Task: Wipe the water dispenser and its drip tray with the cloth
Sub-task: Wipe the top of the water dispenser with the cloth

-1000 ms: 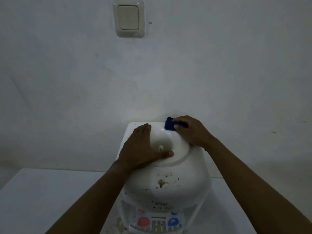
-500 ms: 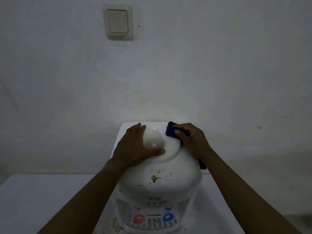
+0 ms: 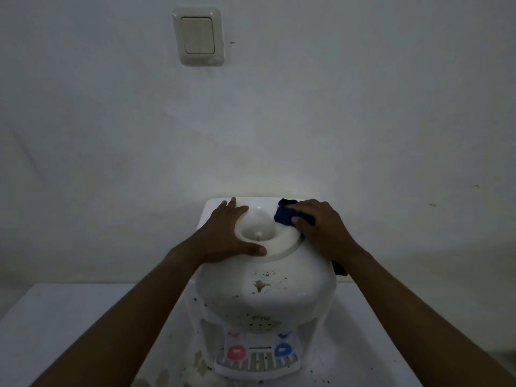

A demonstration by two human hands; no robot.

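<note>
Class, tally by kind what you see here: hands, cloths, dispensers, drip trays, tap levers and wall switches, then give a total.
2 hands: left hand, right hand
1 cloth
1 water dispenser
1 drip tray
2 taps: red tap, blue tap
1 wall switch
Total: 8

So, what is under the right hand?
A dark blue cloth, pressed on the top ring of the water dispenser. The right hand covers most of it; the surface beneath is hidden.

Glossy white plastic water dispenser (image 3: pixel 265 286), speckled with grime; dark blue cloth (image 3: pixel 284 215), seemingly soft.
</note>
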